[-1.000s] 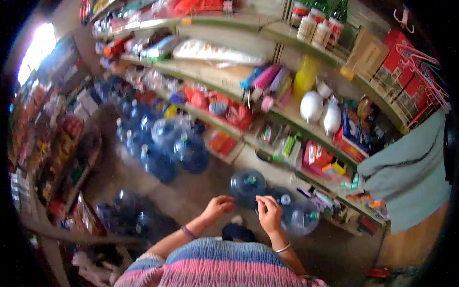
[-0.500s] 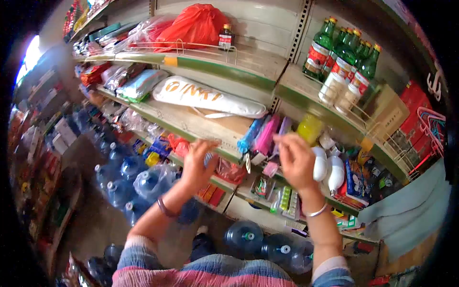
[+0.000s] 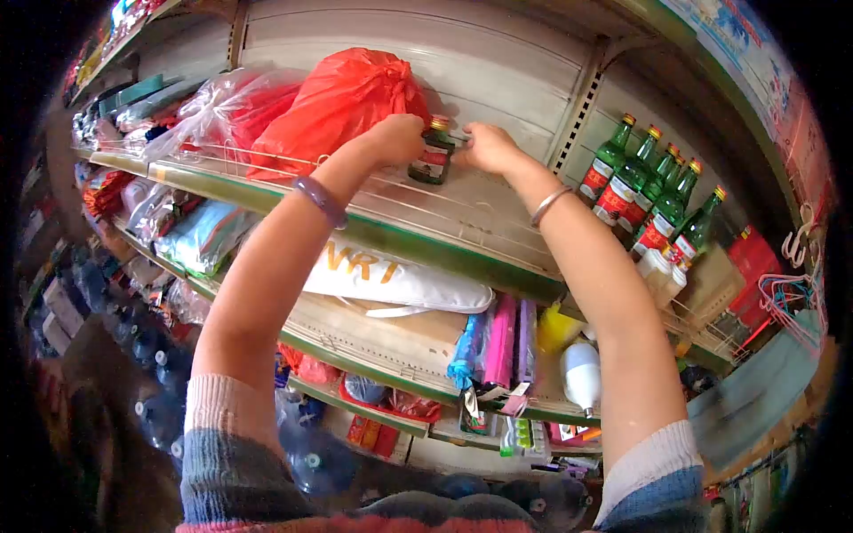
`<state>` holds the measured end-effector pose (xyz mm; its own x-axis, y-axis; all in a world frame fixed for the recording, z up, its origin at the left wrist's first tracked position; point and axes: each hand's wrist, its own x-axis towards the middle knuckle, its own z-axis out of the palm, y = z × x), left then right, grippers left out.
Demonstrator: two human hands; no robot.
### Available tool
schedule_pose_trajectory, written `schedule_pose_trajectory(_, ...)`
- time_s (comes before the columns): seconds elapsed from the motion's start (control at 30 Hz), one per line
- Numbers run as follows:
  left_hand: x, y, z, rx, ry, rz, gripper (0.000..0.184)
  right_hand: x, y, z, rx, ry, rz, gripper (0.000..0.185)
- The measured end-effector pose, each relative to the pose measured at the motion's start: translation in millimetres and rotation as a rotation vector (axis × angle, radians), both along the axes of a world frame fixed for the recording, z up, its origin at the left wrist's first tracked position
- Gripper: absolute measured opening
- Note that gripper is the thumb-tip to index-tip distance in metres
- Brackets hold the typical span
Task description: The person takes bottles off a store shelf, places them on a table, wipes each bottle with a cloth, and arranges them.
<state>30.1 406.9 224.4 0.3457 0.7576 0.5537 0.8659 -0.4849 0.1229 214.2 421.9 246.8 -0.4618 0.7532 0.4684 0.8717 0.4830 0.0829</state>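
A small dark glass bottle (image 3: 432, 158) with a yellow cap and red-and-white label stands upright at the front of the upper shelf. My left hand (image 3: 397, 140) is just left of it, fingers curved and partly open; I cannot tell whether they touch the glass. On the bottle's other side my right hand (image 3: 489, 147) reaches in, thumb and fingers apart and holding nothing. Directly behind my left hand sits a full red plastic bag (image 3: 333, 102). A low wire rail (image 3: 391, 182) runs along the shelf front under my forearms.
Several green bottles (image 3: 613, 195) stand on the shelf at right, behind wire fencing. Below are a white packed bag (image 3: 400, 280), folded umbrellas (image 3: 500, 342) and a white bulb (image 3: 582, 373). Clear plastic bags (image 3: 213, 111) lie at left, and blue water jugs (image 3: 315, 462) stand on the floor.
Both hands have moved up and forward from above the lower shelves to either side of the small bottle. The view has tilted up towards the upper shelf.
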Motion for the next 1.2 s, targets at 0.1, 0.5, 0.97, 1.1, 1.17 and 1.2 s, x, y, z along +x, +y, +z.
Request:
schedule_pose_trajectory(0.1,-4.1,5.7,-1.4,-0.011,-0.092,-0.115,0.029,-6.1,22.6,-1.9,-0.248,0.083,-0.015,0.052)
schedule_pose_trajectory(0.5,-6.5,3.7,-9.5,0.062,-0.271,-0.309,0.04,-10.4,2.6,0.0,-0.04,0.136,0.003,0.036)
schedule_pose_trajectory(0.97,146.1,-245.9,-195.2,-0.397,-0.811,-0.933,0.05,165.2,-362.2,-143.0,-0.004,0.409,0.096,0.043)
schedule_pose_trajectory(1.1,251.7,-347.0,-281.2,-0.909,-0.699,-1.037,0.034,227.9,-496.2,-249.0,-0.102,0.592,-0.253,0.04)
schedule_pose_trajectory(1.17,296.9,-404.3,-309.8,-1.135,-0.563,-1.073,0.034,243.6,-578.1,-267.9,-0.064,0.702,-0.432,0.039)
schedule_pose_trajectory(1.2,318.8,-437.7,-313.6,-1.225,-0.544,-1.124,0.034,254.5,-617.9,-277.0,-0.077,0.733,-0.513,0.04)
